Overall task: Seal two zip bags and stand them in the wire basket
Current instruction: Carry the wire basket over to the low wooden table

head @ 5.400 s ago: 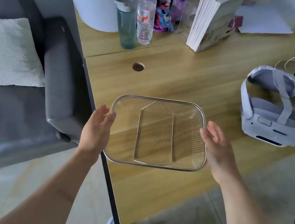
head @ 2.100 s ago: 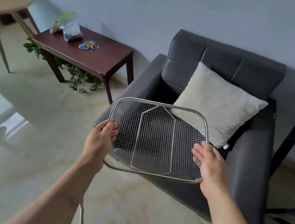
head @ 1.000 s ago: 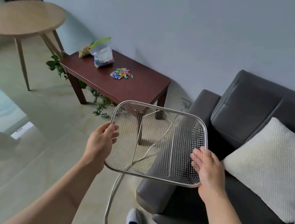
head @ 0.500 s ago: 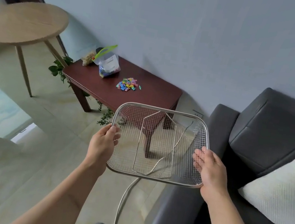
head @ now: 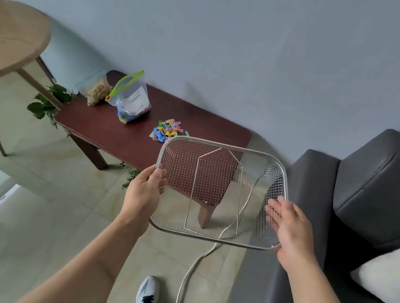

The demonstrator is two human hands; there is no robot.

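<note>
I hold an empty wire basket [head: 224, 145] level in the air in front of me. My left hand [head: 144, 192] grips its left rim and my right hand [head: 287, 224] grips its right rim. Beyond it, on a dark red low table [head: 121, 135], stands a clear zip bag with a green zip strip [head: 131, 102], open at the top, with coloured pieces inside. A second clear bag with pale contents [head: 97, 90] leans behind it at the table's far left end. A loose heap of small coloured pieces [head: 167, 131] lies on the table near the basket's far edge.
A grey armchair [head: 360, 206] with a white cushion [head: 396, 274] stands to the right. A round light-wood table [head: 2, 36] is at the left, with a green plant [head: 47, 103] below it. A white cable [head: 198, 263] trails over the tiled floor by my shoe [head: 147, 294].
I have carried the basket away from the wooden desk, turned past the armchair and come closer to the dark red table. Both hands keep their hold on the rims.
</note>
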